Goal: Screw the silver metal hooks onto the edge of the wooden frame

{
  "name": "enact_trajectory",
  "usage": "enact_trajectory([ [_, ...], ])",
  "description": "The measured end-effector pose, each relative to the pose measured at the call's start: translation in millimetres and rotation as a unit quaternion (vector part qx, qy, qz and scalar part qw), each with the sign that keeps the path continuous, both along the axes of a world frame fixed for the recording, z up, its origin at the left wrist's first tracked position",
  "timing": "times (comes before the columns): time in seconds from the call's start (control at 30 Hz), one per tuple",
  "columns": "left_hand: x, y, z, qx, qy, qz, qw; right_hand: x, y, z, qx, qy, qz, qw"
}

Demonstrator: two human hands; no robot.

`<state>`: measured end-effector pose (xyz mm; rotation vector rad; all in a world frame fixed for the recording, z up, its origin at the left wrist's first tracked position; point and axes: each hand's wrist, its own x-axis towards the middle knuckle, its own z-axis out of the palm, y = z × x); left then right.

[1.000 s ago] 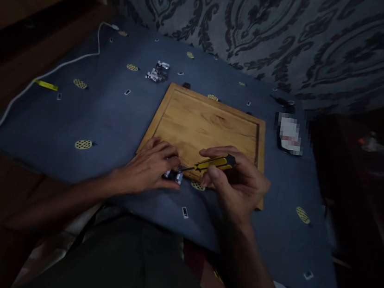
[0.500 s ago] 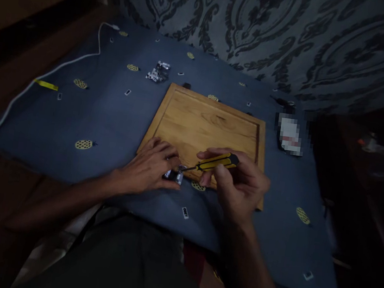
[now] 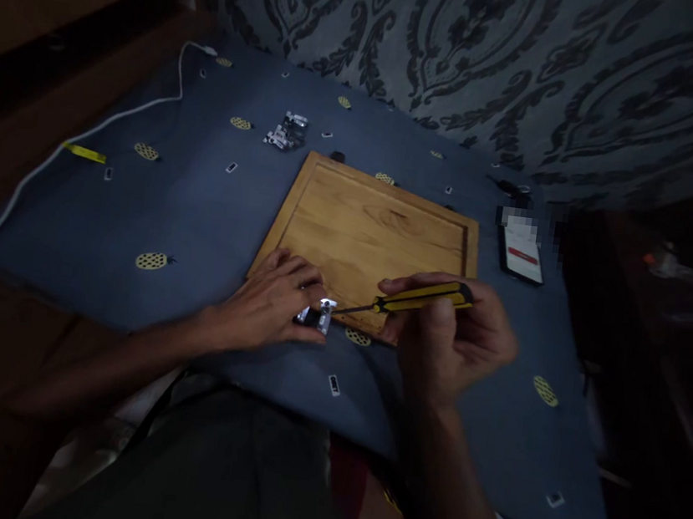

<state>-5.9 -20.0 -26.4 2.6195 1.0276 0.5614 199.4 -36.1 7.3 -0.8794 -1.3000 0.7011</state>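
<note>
And here we are, both hands at the near edge of the wooden panel (image 3: 382, 222), which lies flat on the blue-covered counter (image 3: 193, 215), raised rim upward, presumably so that edge sits within easy reach. Look at the left hand (image 3: 282, 294): fingers bent and close together over the panel's near-left part, thumb dropped below the edge, and between thumb and forefinger a shiny metal fitting (image 3: 324, 319). That's a steadying grip, I'd judge, one hand pinning fitting and wood alike; how hard it presses, I cannot tell.

Over to the right hand (image 3: 457, 332), above the panel's near-right portion, curled around the yellow-and-black handle of a screwdriver (image 3: 423, 297). It's a partly closed hold, thumb against fingers, likely loose enough to let the handle roll. The shaft slants down leftward along the panel's near edge, tip right at the fitting; whether it's seated in a screw is too small to make out. The low slant probably leaves the fitting open to view.

Beyond the panel's far-left corner, more metal pieces (image 3: 286, 130) lie in a little cluster, perhaps parked there to stay clear of the elbows. A lit phone (image 3: 523, 264) rests just right of the panel, out of the work's way, while a white cable (image 3: 90, 131) trails well off to its left.
</note>
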Motion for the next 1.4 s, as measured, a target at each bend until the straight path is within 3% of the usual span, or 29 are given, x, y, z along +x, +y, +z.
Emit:
enact_trajectory([
  [0.1, -0.1, -0.1, 0.7, -0.001, 0.002, -0.001, 1.0, -0.7, 1.0, -1.5, 0.009, -0.006, -0.023, 1.0],
  [0.3, 0.3, 0.0, 2.2, -0.008, 0.011, -0.003, 1.0, -0.6, 1.1, -2.3, -0.011, -0.022, 0.019, 1.0],
  [0.63, 0.1, 0.2, 3.7, -0.005, 0.014, -0.006, 1.0, -2.3, 2.1, -0.5, -0.007, -0.03, 0.029, 0.999],
  [1.4, 0.7, -0.4, 1.9, -0.007, 0.005, 0.001, 1.0, -4.6, 2.3, -0.1, -0.008, -0.036, 0.006, 0.999],
])
